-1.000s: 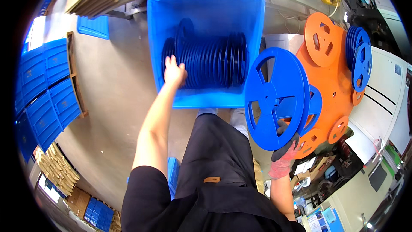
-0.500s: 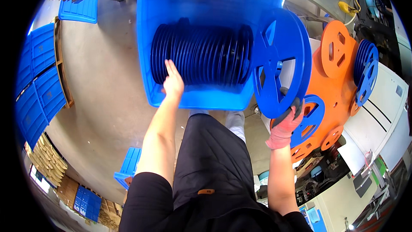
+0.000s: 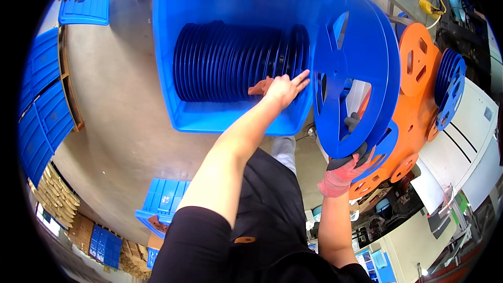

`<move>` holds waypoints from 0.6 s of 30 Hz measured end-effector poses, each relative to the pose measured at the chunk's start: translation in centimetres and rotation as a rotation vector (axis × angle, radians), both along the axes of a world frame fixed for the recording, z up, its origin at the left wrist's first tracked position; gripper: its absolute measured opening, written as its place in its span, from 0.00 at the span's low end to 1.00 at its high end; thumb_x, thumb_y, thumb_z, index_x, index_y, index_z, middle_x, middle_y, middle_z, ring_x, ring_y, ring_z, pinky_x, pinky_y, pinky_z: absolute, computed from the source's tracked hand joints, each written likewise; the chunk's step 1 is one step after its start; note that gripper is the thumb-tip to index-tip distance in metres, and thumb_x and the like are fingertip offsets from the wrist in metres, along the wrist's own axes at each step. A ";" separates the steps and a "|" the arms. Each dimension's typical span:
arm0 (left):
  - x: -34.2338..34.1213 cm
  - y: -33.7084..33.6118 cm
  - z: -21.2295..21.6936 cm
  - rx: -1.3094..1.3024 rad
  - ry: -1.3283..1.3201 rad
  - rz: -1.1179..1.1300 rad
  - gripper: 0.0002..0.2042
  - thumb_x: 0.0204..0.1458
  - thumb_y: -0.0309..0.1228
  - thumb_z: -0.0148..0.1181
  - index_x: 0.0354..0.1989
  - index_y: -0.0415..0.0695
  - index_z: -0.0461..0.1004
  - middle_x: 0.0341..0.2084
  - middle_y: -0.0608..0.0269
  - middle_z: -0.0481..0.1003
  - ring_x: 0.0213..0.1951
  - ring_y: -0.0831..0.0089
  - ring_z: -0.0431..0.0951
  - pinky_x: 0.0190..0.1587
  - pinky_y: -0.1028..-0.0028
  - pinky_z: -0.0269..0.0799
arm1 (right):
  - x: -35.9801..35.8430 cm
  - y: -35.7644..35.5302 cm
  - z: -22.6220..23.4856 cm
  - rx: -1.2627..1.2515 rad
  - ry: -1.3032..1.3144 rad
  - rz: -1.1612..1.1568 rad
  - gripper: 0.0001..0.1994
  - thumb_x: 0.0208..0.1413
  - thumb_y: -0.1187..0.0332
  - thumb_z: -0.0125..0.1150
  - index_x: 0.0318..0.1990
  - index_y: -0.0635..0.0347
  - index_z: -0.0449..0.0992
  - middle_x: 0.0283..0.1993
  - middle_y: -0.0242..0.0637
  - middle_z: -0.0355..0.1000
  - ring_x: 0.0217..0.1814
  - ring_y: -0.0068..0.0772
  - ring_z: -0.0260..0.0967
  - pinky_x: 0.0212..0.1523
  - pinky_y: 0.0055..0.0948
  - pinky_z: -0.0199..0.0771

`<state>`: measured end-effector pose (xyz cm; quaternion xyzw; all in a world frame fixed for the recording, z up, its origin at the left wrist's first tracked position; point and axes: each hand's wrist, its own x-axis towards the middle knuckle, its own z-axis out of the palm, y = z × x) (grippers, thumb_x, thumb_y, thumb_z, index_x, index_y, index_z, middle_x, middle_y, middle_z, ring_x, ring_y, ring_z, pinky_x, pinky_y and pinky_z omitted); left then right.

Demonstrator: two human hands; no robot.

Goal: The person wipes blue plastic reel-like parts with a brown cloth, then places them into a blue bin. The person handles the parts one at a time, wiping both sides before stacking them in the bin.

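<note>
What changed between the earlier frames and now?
The left hand has moved right along the row of dark blue reels, toward the held blue reel. That reel has shifted up the picture, beside the right wall of the bin. The row's uneven left end now looks nearly even. The gloved right hand keeps its grip.

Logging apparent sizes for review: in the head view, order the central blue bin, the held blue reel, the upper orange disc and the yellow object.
1. Central blue bin
2. Held blue reel (nearness to the camera may enlarge it)
3. Upper orange disc
4. Yellow object
</note>
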<state>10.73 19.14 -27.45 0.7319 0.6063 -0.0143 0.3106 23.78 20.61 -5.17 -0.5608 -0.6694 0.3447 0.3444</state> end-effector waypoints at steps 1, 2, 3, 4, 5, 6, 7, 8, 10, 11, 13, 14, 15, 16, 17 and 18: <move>-0.3 1.0 0.3 -0.057 0.060 -0.020 0.34 0.51 0.23 0.52 0.68 0.63 0.55 0.73 0.69 0.39 0.36 0.66 0.77 0.37 0.67 0.77 | -0.7 0.6 0.2 -0.052 0.066 0.037 0.31 0.62 0.49 0.49 0.55 0.76 0.62 0.48 0.46 0.73 0.48 0.36 0.71 0.50 0.31 0.70; -0.6 1.9 0.7 -0.115 0.121 -0.038 0.34 0.51 0.23 0.51 0.68 0.66 0.55 0.73 0.71 0.38 0.36 0.67 0.77 0.37 0.69 0.77 | -0.9 0.5 -0.3 -0.069 0.075 0.019 0.32 0.62 0.48 0.49 0.55 0.76 0.63 0.49 0.46 0.73 0.48 0.37 0.71 0.50 0.31 0.70; -1.1 1.9 0.3 -0.089 0.155 -0.046 0.35 0.51 0.22 0.52 0.68 0.68 0.56 0.73 0.73 0.36 0.36 0.67 0.77 0.36 0.70 0.77 | -1.3 0.4 -0.7 -0.088 0.090 0.001 0.32 0.62 0.47 0.49 0.55 0.76 0.63 0.49 0.46 0.73 0.49 0.37 0.71 0.50 0.31 0.70; -1.4 1.2 -0.3 -0.021 0.168 -0.022 0.34 0.50 0.23 0.53 0.67 0.65 0.58 0.73 0.72 0.38 0.34 0.67 0.77 0.34 0.69 0.77 | -1.5 0.5 -1.0 -0.107 0.106 -0.014 0.33 0.62 0.46 0.48 0.55 0.76 0.63 0.49 0.46 0.73 0.49 0.37 0.71 0.50 0.30 0.70; -1.8 -0.1 -0.7 -0.011 0.169 0.021 0.33 0.49 0.24 0.54 0.66 0.64 0.59 0.73 0.72 0.39 0.32 0.67 0.77 0.33 0.69 0.77 | -0.6 -0.1 -2.8 -0.107 0.124 -0.011 0.31 0.62 0.48 0.50 0.56 0.73 0.63 0.47 0.47 0.73 0.50 0.40 0.71 0.51 0.31 0.69; -2.7 -1.4 -0.9 0.003 0.179 0.061 0.33 0.48 0.24 0.54 0.65 0.62 0.60 0.73 0.71 0.40 0.31 0.67 0.77 0.32 0.68 0.77 | -0.6 -0.4 -4.4 -0.239 -0.001 -0.074 0.30 0.61 0.49 0.51 0.58 0.71 0.62 0.50 0.49 0.71 0.52 0.43 0.69 0.54 0.33 0.67; -3.2 -2.6 -1.1 0.023 0.210 0.066 0.33 0.47 0.25 0.55 0.65 0.60 0.61 0.72 0.71 0.41 0.29 0.67 0.76 0.30 0.67 0.77 | -0.7 -0.7 -5.8 -0.370 -0.133 -0.136 0.30 0.61 0.51 0.52 0.59 0.69 0.61 0.53 0.51 0.70 0.55 0.46 0.68 0.56 0.35 0.65; -3.9 -3.6 -1.3 -0.003 0.185 0.060 0.32 0.47 0.26 0.55 0.65 0.61 0.61 0.72 0.71 0.41 0.29 0.65 0.76 0.31 0.64 0.79 | -0.7 -1.1 -7.3 -0.501 -0.265 -0.194 0.30 0.61 0.52 0.53 0.61 0.67 0.60 0.55 0.53 0.68 0.58 0.49 0.66 0.58 0.37 0.64; -4.8 -5.1 -0.4 -0.069 0.080 -0.021 0.33 0.47 0.26 0.56 0.65 0.61 0.61 0.72 0.71 0.41 0.29 0.62 0.75 0.35 0.57 0.79 | 1.0 -2.8 -13.8 -0.565 -0.270 -0.213 0.30 0.60 0.56 0.55 0.64 0.63 0.57 0.62 0.56 0.59 0.64 0.55 0.58 0.63 0.40 0.58; -5.1 -5.5 0.5 -0.187 -0.035 0.090 0.33 0.46 0.27 0.58 0.64 0.60 0.61 0.71 0.66 0.44 0.38 0.56 0.77 0.40 0.55 0.78 | 1.2 -3.3 -15.8 -0.600 -0.270 -0.217 0.31 0.60 0.59 0.56 0.66 0.61 0.56 0.66 0.58 0.55 0.67 0.58 0.54 0.66 0.42 0.55; -7.0 -6.6 2.3 -0.189 -0.107 0.415 0.32 0.47 0.27 0.58 0.64 0.58 0.62 0.70 0.61 0.47 0.46 0.54 0.75 0.42 0.57 0.78 | 0.8 -3.2 -15.3 -0.541 -0.313 0.006 0.33 0.58 0.58 0.58 0.67 0.60 0.53 0.69 0.58 0.48 0.70 0.59 0.48 0.68 0.44 0.51; -8.2 -7.4 2.7 -0.189 -0.142 0.580 0.31 0.47 0.28 0.58 0.64 0.56 0.62 0.70 0.58 0.48 0.50 0.52 0.75 0.43 0.58 0.78 | 0.6 -3.0 -14.8 -0.511 -0.335 0.120 0.35 0.58 0.58 0.58 0.68 0.60 0.52 0.70 0.59 0.45 0.72 0.59 0.44 0.69 0.45 0.49; -9.9 -9.1 2.0 -0.026 -0.038 0.749 0.30 0.48 0.29 0.58 0.64 0.54 0.61 0.69 0.54 0.49 0.52 0.51 0.73 0.44 0.59 0.77 | 0.2 -3.0 -14.7 -0.473 -0.376 0.144 0.36 0.56 0.56 0.60 0.68 0.60 0.53 0.70 0.59 0.47 0.72 0.61 0.43 0.70 0.47 0.47; -11.9 -10.9 1.1 0.143 0.064 0.911 0.30 0.50 0.31 0.58 0.64 0.51 0.60 0.69 0.49 0.50 0.54 0.50 0.72 0.45 0.59 0.76 | -0.2 -2.6 -14.9 -0.399 -0.460 0.188 0.37 0.55 0.55 0.60 0.68 0.60 0.53 0.70 0.60 0.47 0.72 0.61 0.43 0.70 0.48 0.46; -14.0 -11.9 1.2 0.064 0.145 1.086 0.31 0.50 0.32 0.58 0.65 0.49 0.57 0.68 0.47 0.49 0.53 0.49 0.73 0.46 0.58 0.75 | -0.6 -1.8 -15.3 -0.324 -0.538 0.235 0.37 0.55 0.53 0.60 0.68 0.59 0.53 0.70 0.60 0.47 0.72 0.62 0.43 0.70 0.49 0.45; -15.8 -12.7 1.3 -0.015 0.229 1.265 0.33 0.50 0.34 0.58 0.66 0.48 0.55 0.68 0.45 0.48 0.51 0.48 0.74 0.47 0.57 0.75 | -1.2 -1.0 -16.1 -0.244 -0.613 0.287 0.38 0.54 0.52 0.60 0.68 0.59 0.53 0.70 0.61 0.47 0.72 0.63 0.42 0.70 0.50 0.45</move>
